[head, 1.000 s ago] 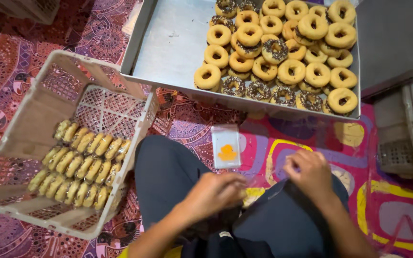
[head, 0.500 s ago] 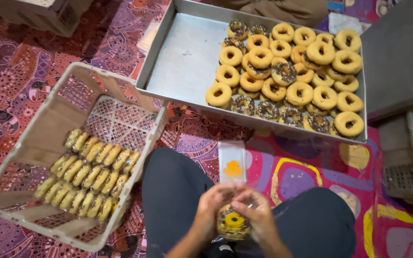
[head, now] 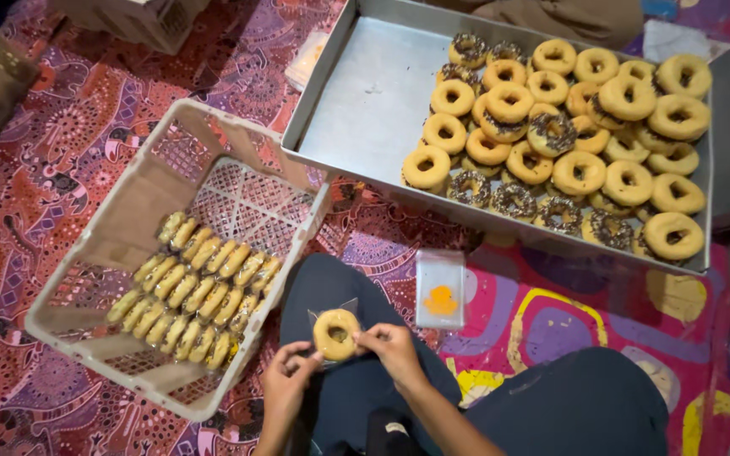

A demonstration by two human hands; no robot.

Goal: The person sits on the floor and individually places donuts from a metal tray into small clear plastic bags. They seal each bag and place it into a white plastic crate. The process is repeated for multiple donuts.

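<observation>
Seated on a patterned mat [head: 69,152], I hold one plain ring doughnut [head: 336,334] in a clear plastic sleeve [head: 331,314] over my lap. My left hand [head: 285,380] pinches the sleeve's lower left edge, fingers closed on it; my right hand [head: 390,348] grips the doughnut's right side through the plastic. Near my left knee stands a pale plastic crate [head: 128,211], with wrapped doughnuts [head: 196,287] lined in rows along its near right corner. A flat clear packet with an orange mark [head: 440,289] lies on the mat just beyond my right knee. Beyond that sits a metal tray [head: 373,93], its right half piled with doughnuts [head: 576,135], some plain, some dark-sprinkled; its left half is bare.
</observation>
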